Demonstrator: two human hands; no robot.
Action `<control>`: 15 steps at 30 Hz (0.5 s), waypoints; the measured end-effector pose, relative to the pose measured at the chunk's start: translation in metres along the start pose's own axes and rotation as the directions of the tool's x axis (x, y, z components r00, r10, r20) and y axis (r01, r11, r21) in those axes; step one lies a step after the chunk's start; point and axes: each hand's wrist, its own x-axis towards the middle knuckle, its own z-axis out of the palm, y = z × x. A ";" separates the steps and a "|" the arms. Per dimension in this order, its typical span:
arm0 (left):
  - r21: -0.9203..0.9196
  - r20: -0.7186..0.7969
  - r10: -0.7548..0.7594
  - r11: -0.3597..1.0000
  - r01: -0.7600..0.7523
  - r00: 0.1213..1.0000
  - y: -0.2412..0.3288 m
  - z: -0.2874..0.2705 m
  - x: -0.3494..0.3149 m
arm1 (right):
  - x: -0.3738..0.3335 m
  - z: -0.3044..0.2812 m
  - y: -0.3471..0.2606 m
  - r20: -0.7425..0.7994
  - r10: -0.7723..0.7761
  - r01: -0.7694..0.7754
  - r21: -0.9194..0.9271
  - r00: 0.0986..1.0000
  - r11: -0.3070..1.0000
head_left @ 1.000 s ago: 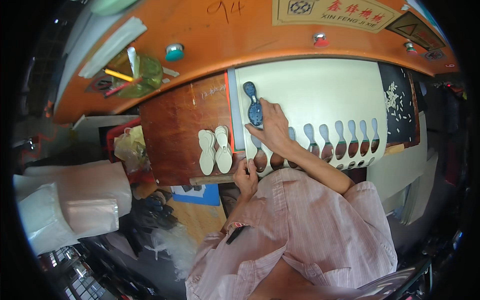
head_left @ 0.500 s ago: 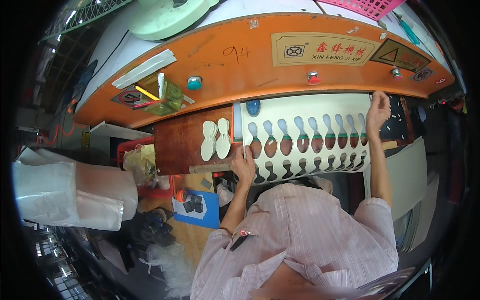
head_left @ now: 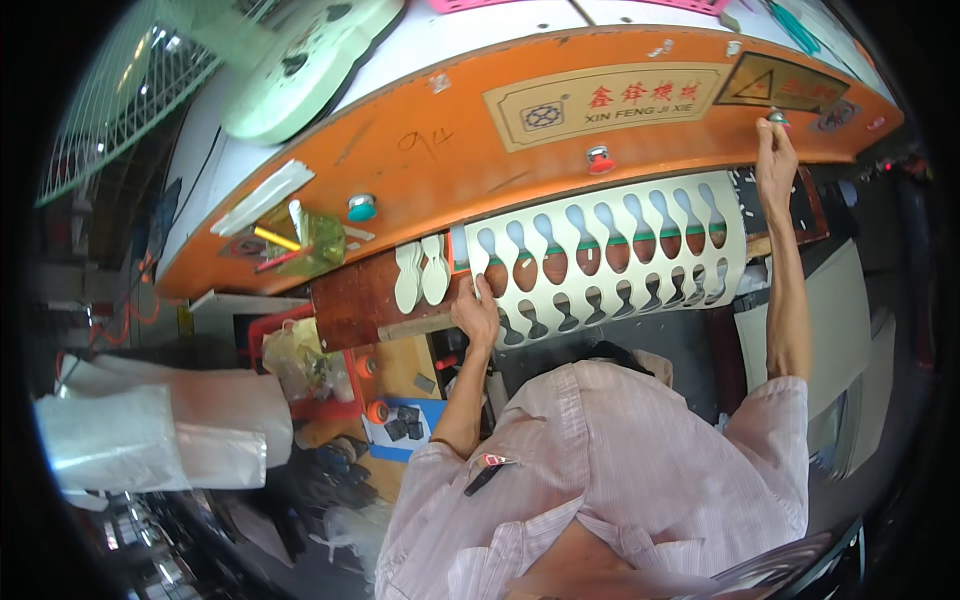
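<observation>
The left edge of a white sheet (head_left: 578, 285) is pinched by the left hand (head_left: 475, 315). The sheet is laid partly on the brown tabletop (head_left: 352, 302) (two rows of spoon-shaped holes are cut in it). A small button (head_left: 777, 117) on the orange machine (head_left: 430, 195) is reached by the right hand (head_left: 778, 165), its fingers bunched; whether anything is pinched cannot be told. Two piles of pale pieces (head_left: 408, 282) are set left of the sheet.
</observation>
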 end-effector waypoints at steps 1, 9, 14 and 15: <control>-0.020 -0.021 0.018 1.000 -0.019 1.000 0.001 0.000 0.001 | 0.002 -0.003 -0.002 0.034 0.007 -0.008 0.037 0.999 0.999; -0.040 -0.017 -0.007 0.999 0.007 1.000 0.017 -0.012 -0.001 | -0.152 0.060 -0.040 0.281 -0.068 0.071 -0.003 0.957 0.997; -0.064 -0.007 -0.006 0.998 0.005 1.000 0.021 -0.014 -0.002 | -0.216 0.104 -0.075 0.490 -0.279 0.350 -0.057 0.826 0.935; -0.049 -0.015 -0.007 0.999 0.007 1.000 0.020 -0.013 -0.002 | -0.223 0.110 -0.078 0.519 -0.278 0.369 -0.078 0.808 0.926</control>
